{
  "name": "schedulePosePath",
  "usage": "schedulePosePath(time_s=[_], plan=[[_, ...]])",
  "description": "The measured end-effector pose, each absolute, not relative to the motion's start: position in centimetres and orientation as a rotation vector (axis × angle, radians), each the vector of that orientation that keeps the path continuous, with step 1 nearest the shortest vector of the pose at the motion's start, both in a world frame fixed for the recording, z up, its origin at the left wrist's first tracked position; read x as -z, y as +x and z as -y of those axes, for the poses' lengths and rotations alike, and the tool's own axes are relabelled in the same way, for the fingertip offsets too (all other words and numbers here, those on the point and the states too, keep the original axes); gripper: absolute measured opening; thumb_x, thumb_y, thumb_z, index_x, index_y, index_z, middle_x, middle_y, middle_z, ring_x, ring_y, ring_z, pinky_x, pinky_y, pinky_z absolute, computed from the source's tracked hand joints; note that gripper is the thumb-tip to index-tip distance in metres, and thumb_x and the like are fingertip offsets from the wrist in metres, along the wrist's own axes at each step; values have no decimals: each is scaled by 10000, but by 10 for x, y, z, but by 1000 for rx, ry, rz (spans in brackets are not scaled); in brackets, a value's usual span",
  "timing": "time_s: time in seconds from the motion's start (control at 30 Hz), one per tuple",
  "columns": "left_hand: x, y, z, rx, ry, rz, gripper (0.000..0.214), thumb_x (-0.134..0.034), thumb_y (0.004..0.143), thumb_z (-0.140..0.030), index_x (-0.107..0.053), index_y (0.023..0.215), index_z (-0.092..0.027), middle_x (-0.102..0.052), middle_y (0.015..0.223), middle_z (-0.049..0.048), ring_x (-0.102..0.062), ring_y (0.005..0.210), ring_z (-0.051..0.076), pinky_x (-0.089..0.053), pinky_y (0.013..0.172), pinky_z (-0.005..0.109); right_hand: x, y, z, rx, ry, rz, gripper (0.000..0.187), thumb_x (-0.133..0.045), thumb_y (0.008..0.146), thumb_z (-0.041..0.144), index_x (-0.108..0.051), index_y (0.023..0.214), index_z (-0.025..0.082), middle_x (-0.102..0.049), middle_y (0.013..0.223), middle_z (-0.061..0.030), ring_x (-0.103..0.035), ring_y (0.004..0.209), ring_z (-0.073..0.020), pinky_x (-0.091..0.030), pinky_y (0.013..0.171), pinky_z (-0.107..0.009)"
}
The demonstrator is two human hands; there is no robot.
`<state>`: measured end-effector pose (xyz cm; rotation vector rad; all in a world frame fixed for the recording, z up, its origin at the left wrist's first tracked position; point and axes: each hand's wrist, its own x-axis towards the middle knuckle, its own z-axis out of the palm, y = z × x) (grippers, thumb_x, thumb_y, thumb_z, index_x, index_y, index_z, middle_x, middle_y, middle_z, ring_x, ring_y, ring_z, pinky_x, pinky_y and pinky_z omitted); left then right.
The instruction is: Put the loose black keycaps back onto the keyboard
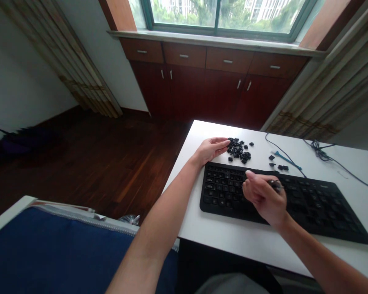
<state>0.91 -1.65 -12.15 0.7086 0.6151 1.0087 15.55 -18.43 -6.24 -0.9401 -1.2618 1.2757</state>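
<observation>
A black keyboard lies on the white table in front of me, partly covered by my right hand. My left hand reaches past its upper left corner, fingers stretched out and touching the edge of a pile of loose black keycaps. Over the middle of the keyboard, my right hand is closed, thumb up. A small dark object pokes out of that fist; its kind is not clear. Behind the keyboard lie a few stray keycaps and a thin blue tool.
The white table ends on the left above a dark wooden floor. A black cable runs across behind the keyboard, and a bundled cord lies at the right. A blue-covered surface stands at the lower left. Cabinets line the window wall.
</observation>
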Motion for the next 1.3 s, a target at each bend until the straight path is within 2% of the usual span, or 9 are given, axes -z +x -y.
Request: schedulePosePath(time_s=[0.13, 0.23, 0.3, 0.4, 0.5, 0.57, 0.7, 1.03, 1.3], plan=[[118, 8, 18, -1008, 709, -603, 228, -821, 735, -104, -725, 942, -98, -725, 920, 58, -681, 822, 93, -524, 945, 292, 54, 164, 185, -1217, -863, 1241, 542, -518, 967, 363, -309, 485, 231, -251, 425, 61, -241, 378, -97, -227, 404, -291], [111, 4, 20, -997, 727, -578, 239, -824, 736, -119, -730, 955, -106, -728, 926, 59, -687, 831, 99, -529, 931, 286, 48, 172, 177, -1076, -1026, 1391, 510, -533, 971, 391, -376, 514, 226, -321, 452, 51, -301, 411, -106, -264, 421, -286], [105, 1, 22, -980, 743, -542, 249, -824, 742, -135, -731, 971, -113, -730, 933, 58, -690, 827, 100, -535, 911, 276, 43, 178, 166, -828, -1208, 1544, 429, -579, 948, 407, -468, 580, 216, -410, 502, 41, -379, 457, -112, -320, 458, -277], [97, -2, 26, -968, 739, -453, 242, -816, 758, -152, -733, 984, -129, -730, 943, 47, -692, 814, 90, -543, 868, 236, 34, 185, 143, -412, -1359, 1786, 207, -639, 907, 416, -650, 884, 210, -604, 673, 22, -506, 536, -121, -427, 568, -275], [92, -1, 31, -950, 731, -406, 226, -808, 770, -160, -736, 983, -136, -733, 956, 49, -697, 826, 91, -545, 844, 209, 31, 188, 121, -247, -1332, 1931, 379, -639, 906, 412, -618, 1234, 223, -698, 907, -25, -604, 650, -151, -501, 704, -319], [90, 1, 34, -921, 744, -401, 233, -807, 774, -171, -738, 994, -139, -736, 982, 61, -702, 849, 101, -544, 848, 208, 31, 189, 109, -220, -1281, 1979, 422, -626, 918, 397, -599, 1302, 225, -695, 1007, -58, -650, 790, -189, -516, 788, -350], [89, 4, 40, -882, 783, -380, 262, -801, 792, -213, -739, 1034, -135, -736, 1019, 79, -703, 876, 110, -543, 830, 193, 33, 193, 96, -280, -1195, 2027, 344, -604, 939, 382, -655, 1248, 239, -683, 1067, -73, -659, 951, -218, -507, 868, -360], [86, 12, 42, -866, 773, -459, 252, -788, 816, -231, -742, 1028, -103, -737, 982, 77, -687, 835, 91, -542, 832, 182, 37, 203, 84, -470, -1284, 1821, 230, -728, 844, 404, -701, 990, 228, -737, 895, -19, -670, 778, -189, -512, 740, -317], [85, 19, 44, -914, 784, -521, 238, -774, 824, -212, -756, 1027, -90, -746, 1051, 101, -696, 928, 123, -528, 936, 218, 35, 214, 80, -369, -1268, 1905, 201, -711, 860, 359, -709, 1010, 225, -765, 943, -24, -698, 822, -199, -516, 769, -319]])
